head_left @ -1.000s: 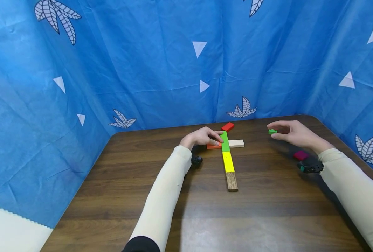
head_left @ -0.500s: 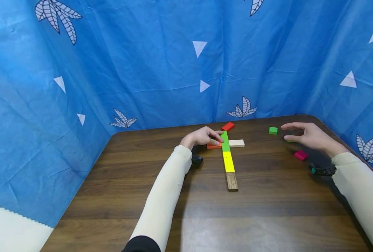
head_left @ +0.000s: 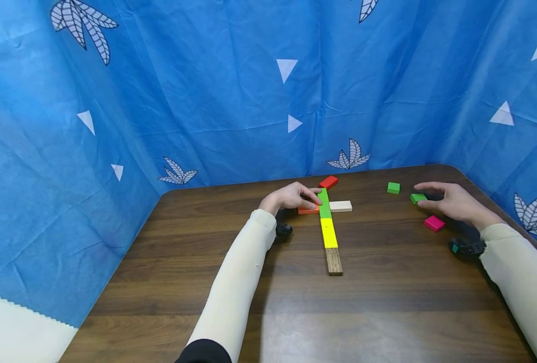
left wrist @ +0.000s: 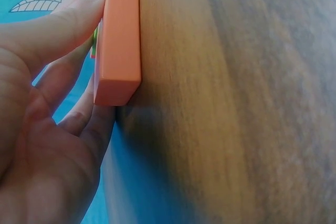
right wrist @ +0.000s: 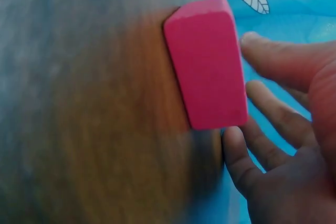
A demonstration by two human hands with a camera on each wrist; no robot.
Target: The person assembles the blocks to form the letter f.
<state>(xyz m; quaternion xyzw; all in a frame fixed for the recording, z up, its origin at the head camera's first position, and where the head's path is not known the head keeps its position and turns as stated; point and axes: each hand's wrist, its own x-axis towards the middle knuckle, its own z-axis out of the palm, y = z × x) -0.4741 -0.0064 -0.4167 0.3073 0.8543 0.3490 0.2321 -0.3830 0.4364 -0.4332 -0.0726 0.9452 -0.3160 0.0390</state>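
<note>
My left hand (head_left: 291, 195) rests its fingertips on the orange block (head_left: 304, 211) and the upper end of the long green strip (head_left: 324, 206). In the left wrist view its thumb lies along the top edge of the orange block (left wrist: 122, 35). A yellow block (head_left: 329, 233) and a brown wood-grain block (head_left: 334, 262) continue the line, with a cream block (head_left: 340, 206) on its right side. At right, thumb and fingers of my right hand (head_left: 456, 202) are spread about a small green block (head_left: 417, 198); contact cannot be made out.
A second small green block (head_left: 393, 188) lies left of the right hand. Nearer is a magenta block (head_left: 433, 223), large in the right wrist view. A red block (head_left: 329, 182) touches or nearly touches the strip's far end. Blue curtains (head_left: 250, 101) hang behind the wooden table (head_left: 182, 282).
My right hand has moved right, away from one small green block and over to the other, lowering slightly. The left hand and the row of blocks have stayed put.
</note>
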